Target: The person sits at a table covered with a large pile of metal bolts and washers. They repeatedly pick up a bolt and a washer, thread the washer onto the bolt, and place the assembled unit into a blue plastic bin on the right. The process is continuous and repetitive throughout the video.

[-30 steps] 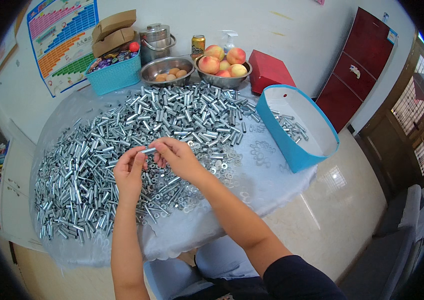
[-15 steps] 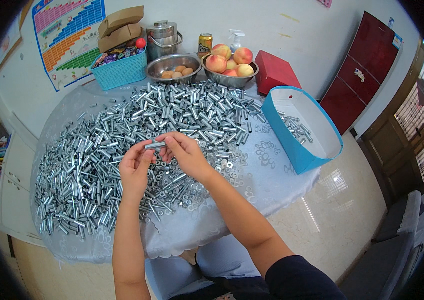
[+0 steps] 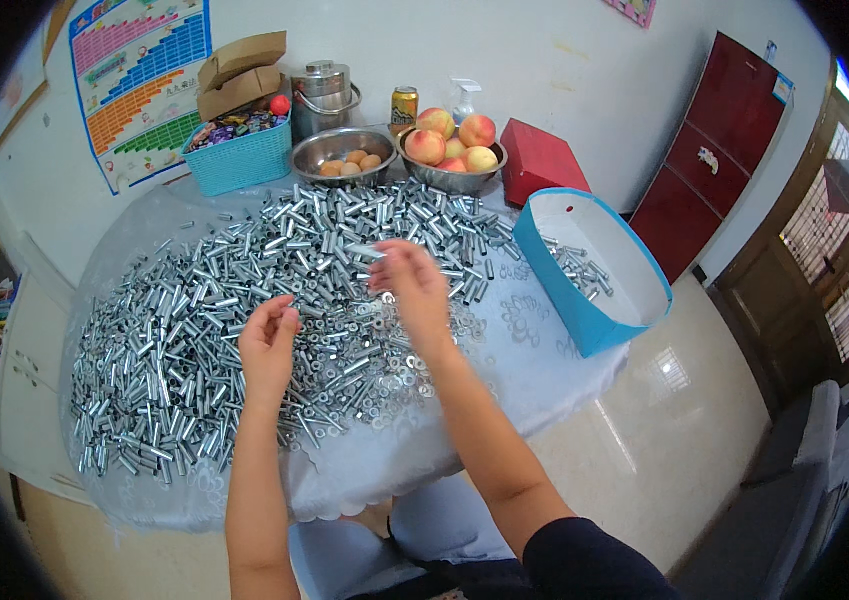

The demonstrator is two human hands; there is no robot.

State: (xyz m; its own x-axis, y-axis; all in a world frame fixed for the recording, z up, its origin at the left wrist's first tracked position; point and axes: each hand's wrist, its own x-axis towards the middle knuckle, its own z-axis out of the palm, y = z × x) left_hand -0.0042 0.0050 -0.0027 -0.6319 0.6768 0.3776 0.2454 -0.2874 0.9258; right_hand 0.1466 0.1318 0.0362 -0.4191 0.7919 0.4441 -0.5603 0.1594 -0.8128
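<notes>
In my right hand (image 3: 412,290), raised over the middle of the table, the fingers are closed round a silver metal tube (image 3: 368,252) that sticks out to the left, slightly blurred. My left hand (image 3: 269,335) hovers above the heap with fingers loosely curled and thumb apart from them; nothing shows between them. Under both hands spreads a large heap of short metal tubes (image 3: 184,350). Nearer me, close to my right wrist, lie many washers (image 3: 384,395) and small nuts, with some thin bolts (image 3: 316,418) at the front.
To the right, a blue fabric box (image 3: 569,300) holds several metal pieces. Along the back stand a turquoise basket (image 3: 237,165), a bowl of eggs (image 3: 309,155), a bowl of peaches (image 3: 454,182), a can (image 3: 403,108), a metal canister (image 3: 322,95) and a red box (image 3: 544,160).
My hands have parted: the right moved up and to the right with the metal tube, while the left let go and stayed nearly in place. The view has shifted slightly.
</notes>
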